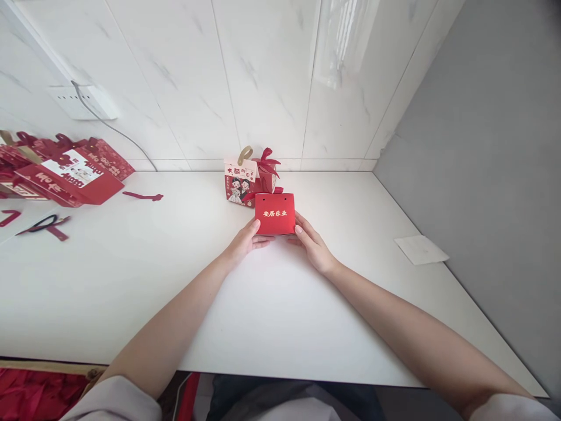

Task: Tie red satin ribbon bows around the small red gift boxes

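Between my two hands is a small red gift box point(275, 225) with gold characters and two punched holes near its top edge. My left hand point(243, 241) grips its left side, the thumb on the front face. On the opposite side my right hand point(313, 242) holds it, thumb near the lower right corner and fingers partly hidden behind. Just beyond stands a gift box with a cartoon couple point(240, 186) and a gold ribbon loop. Beside that, another red box point(268, 175) carries a red ribbon bow.
Several flat red boxes point(99, 193) are piled at the left. Scissors point(41, 225) and a red ribbon strip point(142, 196) lie nearby. White paper point(421, 249) rests at the right edge by the grey wall. A cable point(114, 130) hangs from the socket point(83, 102).
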Demonstrator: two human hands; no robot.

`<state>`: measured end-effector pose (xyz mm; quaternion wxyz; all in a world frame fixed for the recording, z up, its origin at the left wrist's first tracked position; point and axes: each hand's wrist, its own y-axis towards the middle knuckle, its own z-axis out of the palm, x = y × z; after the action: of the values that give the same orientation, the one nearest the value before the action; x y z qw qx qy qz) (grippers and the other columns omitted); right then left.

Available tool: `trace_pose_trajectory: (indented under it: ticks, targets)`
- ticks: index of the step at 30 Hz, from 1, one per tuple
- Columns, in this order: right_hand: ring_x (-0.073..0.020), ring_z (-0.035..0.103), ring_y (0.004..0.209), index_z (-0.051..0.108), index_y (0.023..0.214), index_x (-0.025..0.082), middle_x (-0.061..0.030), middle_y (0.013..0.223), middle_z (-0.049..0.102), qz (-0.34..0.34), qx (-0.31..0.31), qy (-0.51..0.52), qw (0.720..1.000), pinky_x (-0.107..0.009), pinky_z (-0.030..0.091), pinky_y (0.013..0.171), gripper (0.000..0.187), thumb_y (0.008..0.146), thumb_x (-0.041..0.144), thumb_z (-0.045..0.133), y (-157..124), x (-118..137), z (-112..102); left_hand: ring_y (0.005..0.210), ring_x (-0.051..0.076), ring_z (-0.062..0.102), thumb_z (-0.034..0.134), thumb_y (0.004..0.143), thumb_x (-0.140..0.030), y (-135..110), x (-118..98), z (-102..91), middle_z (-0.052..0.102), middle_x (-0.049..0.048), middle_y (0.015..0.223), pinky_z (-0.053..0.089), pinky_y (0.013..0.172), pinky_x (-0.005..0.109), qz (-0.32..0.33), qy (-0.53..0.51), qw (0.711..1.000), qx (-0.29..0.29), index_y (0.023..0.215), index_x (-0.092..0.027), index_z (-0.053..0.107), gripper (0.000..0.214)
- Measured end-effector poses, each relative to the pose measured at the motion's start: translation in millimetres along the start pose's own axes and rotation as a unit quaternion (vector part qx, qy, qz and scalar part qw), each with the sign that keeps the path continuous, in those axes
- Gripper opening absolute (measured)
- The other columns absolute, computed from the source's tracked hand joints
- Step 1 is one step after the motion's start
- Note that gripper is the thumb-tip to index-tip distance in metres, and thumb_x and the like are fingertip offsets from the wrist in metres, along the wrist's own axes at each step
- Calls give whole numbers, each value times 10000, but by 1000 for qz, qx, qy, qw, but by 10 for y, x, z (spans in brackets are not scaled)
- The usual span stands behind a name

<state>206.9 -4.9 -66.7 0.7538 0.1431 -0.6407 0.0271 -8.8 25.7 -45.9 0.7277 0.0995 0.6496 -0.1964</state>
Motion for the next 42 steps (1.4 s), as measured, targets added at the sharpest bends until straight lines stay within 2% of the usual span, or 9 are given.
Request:
trace_pose_trajectory:
  ticks: [23,27,30,32,35,38,42]
  targets:
    - [-235,478,1339,414,1443,355,-8,1569,369,6,-3,-9,1000,-442,483,1053,509,967,520,488,-7,19,3,1166,337,629,458,879,-692,-4,-28,7,560,137,1415,415,1057,553,-1,25,1000,0,1465,-296,418,708]
    - [-244,490,1322,413,1451,379,-5,1571,360,-7,-8,-19,1000,-431,529,997,520,957,513,507,-14,21,-1,1170,337,629,437,882,-706,0,-20,1,577,157,1391,430,1050,541,0,19,1000,2,1426,-247,468,712]
    - [-256,545,1246,439,1441,388,-31,1552,369,-27,-50,-59,997,-433,566,938,549,922,505,571,-15,-6,-19,1157,331,638,398,903,-699,-3,-16,-12,598,181,1356,449,1039,529,2,17,1000,2,1370,-192,522,700]
    - [-261,559,1217,471,1425,386,-50,1532,374,-54,-87,-97,990,-436,572,931,568,888,490,628,-11,-33,-32,1116,307,662,457,912,-647,-1,-2,-31,600,160,1357,471,1023,513,16,27,999,-17,1349,-210,534,623]
    - [-278,500,1286,487,1420,377,-67,1521,353,-97,-108,-145,979,-421,589,919,606,853,445,687,-8,-59,-34,1085,276,675,625,865,-531,13,36,-54,618,124,1332,506,997,489,42,45,996,-62,1320,-237,540,548]
    - [-278,449,1339,449,1447,387,-67,1519,339,-128,-99,-185,969,-410,601,912,629,863,395,681,-26,-48,-10,1195,294,611,699,818,-465,18,62,-29,593,130,1359,496,1023,491,68,47,993,-80,1380,-228,478,649]
    - [-275,446,1343,388,1479,408,-47,1533,352,-154,-69,-239,956,-419,602,898,616,909,353,616,-87,30,44,1306,321,521,761,775,-382,-12,37,64,399,117,1542,427,1105,492,128,67,988,-47,1521,-281,274,896]
